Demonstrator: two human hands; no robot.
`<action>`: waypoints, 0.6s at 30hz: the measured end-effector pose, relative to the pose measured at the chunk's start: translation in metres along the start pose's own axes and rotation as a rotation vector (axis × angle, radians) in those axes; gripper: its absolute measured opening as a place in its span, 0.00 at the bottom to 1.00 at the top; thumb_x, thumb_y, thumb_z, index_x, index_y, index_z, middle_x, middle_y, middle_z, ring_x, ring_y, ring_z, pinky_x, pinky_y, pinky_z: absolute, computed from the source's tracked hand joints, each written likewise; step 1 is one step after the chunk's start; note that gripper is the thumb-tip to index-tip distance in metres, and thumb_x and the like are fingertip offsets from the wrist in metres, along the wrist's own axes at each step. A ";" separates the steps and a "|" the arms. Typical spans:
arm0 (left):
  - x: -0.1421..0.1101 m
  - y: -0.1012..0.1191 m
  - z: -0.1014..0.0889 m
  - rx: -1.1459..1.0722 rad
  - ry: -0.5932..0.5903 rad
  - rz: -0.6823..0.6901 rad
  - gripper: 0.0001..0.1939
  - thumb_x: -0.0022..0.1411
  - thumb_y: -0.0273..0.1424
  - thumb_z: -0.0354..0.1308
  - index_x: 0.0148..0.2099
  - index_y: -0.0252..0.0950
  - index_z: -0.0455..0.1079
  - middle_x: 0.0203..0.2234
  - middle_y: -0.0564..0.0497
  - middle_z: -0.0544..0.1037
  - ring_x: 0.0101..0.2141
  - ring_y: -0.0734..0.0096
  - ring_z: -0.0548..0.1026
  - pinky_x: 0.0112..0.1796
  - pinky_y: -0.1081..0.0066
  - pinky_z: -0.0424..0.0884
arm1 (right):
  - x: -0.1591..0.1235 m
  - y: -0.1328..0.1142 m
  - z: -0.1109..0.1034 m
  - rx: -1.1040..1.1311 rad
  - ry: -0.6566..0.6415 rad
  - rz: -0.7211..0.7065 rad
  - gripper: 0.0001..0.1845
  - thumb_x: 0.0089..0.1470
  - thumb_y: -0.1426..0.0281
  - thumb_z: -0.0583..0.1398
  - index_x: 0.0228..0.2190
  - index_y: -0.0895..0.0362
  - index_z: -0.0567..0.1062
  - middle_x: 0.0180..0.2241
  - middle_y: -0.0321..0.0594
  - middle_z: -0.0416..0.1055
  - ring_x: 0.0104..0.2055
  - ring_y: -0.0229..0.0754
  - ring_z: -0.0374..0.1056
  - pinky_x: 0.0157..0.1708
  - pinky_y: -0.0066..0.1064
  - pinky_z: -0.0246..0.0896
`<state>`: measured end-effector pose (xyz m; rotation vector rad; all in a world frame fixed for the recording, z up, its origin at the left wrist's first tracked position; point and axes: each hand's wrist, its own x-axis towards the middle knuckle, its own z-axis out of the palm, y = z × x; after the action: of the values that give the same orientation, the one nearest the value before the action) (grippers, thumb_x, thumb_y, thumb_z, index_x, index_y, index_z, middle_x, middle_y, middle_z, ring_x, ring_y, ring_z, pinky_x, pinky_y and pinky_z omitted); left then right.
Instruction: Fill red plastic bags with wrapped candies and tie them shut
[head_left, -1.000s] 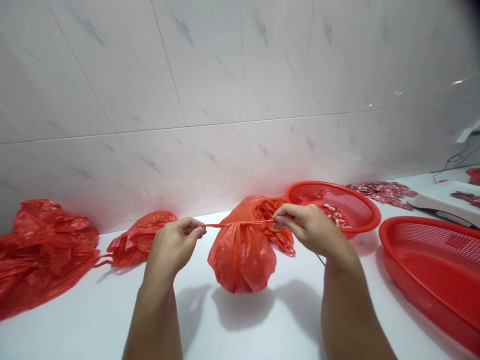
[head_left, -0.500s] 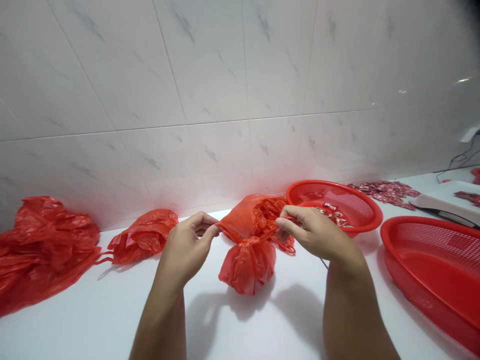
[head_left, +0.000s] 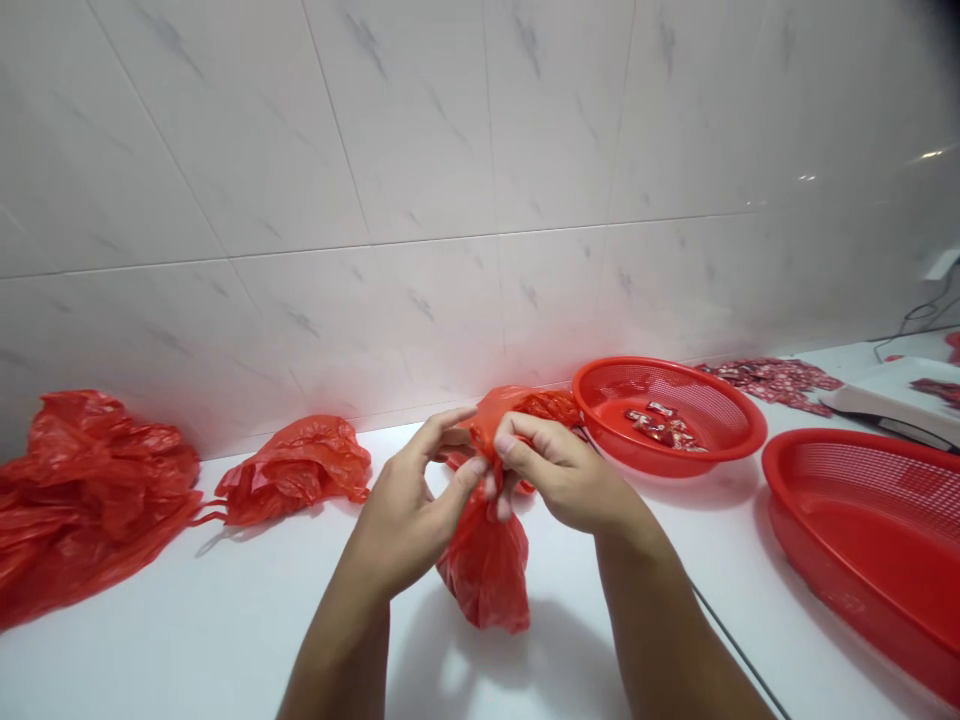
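A red plastic bag [head_left: 489, 570], gathered at its neck, hangs below my two hands over the white table. My left hand [head_left: 427, 500] is at the left of the gathered neck, thumb and fingers curled around the twisted plastic. From the right, my right hand [head_left: 551, 465] pinches the same neck between thumb and fingers. The fingers partly cover the twist, so its exact form is hidden. Behind the hands lies another crumpled red plastic bag [head_left: 551, 402] near the wall.
At the left lie a large heap of red plastic bags [head_left: 97, 500] and a smaller red bag [head_left: 292, 475]. A red basket [head_left: 731, 455] holds small wrapped packets [head_left: 664, 428]. Nearer right stands a larger red basket [head_left: 832, 570]. More packets [head_left: 776, 382] and a white tray [head_left: 885, 390] sit at the back right.
Both hands have come together at the bag's neck, where they were apart pulling its two ends sideways. The bag now hangs a little lower and narrower.
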<state>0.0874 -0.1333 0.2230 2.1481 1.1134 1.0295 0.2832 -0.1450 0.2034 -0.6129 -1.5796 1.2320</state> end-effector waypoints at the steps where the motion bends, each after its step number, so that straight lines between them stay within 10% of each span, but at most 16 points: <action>1: -0.001 0.002 0.000 -0.031 -0.061 0.007 0.20 0.71 0.41 0.58 0.63 0.46 0.69 0.47 0.49 0.81 0.52 0.58 0.77 0.55 0.59 0.72 | 0.000 0.000 0.000 0.021 0.031 -0.038 0.20 0.71 0.54 0.57 0.33 0.55 0.66 0.29 0.34 0.74 0.27 0.33 0.73 0.31 0.26 0.68; 5: -0.003 0.009 0.004 -0.032 -0.303 -0.019 0.09 0.70 0.41 0.56 0.47 0.43 0.73 0.39 0.52 0.80 0.40 0.62 0.78 0.42 0.65 0.75 | -0.002 0.000 0.002 0.121 0.131 -0.135 0.21 0.70 0.52 0.57 0.32 0.54 0.66 0.27 0.33 0.71 0.25 0.33 0.66 0.28 0.26 0.64; 9: -0.003 0.011 0.009 0.010 -0.279 -0.019 0.09 0.72 0.37 0.52 0.40 0.41 0.71 0.31 0.54 0.76 0.31 0.67 0.72 0.32 0.70 0.68 | -0.002 0.000 0.011 0.168 0.227 -0.235 0.20 0.69 0.54 0.59 0.31 0.53 0.64 0.25 0.32 0.66 0.26 0.34 0.61 0.29 0.27 0.62; 18: -0.013 0.013 0.007 -0.304 -0.318 -0.003 0.06 0.68 0.34 0.60 0.46 0.42 0.71 0.42 0.52 0.79 0.44 0.61 0.77 0.45 0.67 0.74 | -0.002 0.000 0.049 0.213 0.450 -0.393 0.23 0.67 0.50 0.58 0.29 0.51 0.59 0.24 0.34 0.56 0.25 0.39 0.55 0.27 0.33 0.59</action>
<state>0.0943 -0.1521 0.2226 1.9756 0.7576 0.7642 0.2389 -0.1670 0.2034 -0.3834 -1.1067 0.8755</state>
